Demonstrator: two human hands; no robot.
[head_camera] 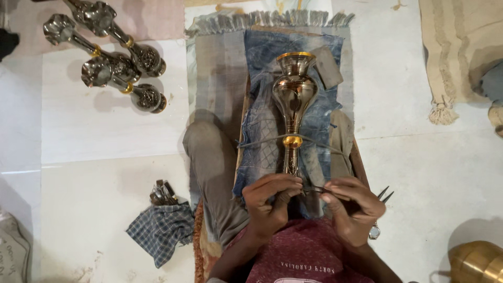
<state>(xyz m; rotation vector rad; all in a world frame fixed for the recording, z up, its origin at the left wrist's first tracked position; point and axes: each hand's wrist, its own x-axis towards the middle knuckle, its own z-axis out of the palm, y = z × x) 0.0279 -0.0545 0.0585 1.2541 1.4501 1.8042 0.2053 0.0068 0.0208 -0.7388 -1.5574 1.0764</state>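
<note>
- Left hand (270, 202) grips the foot of a metal vase (293, 99) lying on denim cloth (267, 141), centre
- Right hand (352, 207) pinches a thin tool (314, 189)
- More vases (105, 57) at 10 o'clock
- Checked rag (162, 230) at 8 o'clock

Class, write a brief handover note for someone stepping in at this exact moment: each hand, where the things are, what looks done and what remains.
Left hand: fingers at the narrow lower end of the metal vase, on a thin tool.
Right hand: closed on the tool's other end.
The vase lies on denim cloth over the lap, tied across by a cord.
Apparently done: three similar vases lie on the floor.
Left: cannot tell how far this vase has got.
</note>
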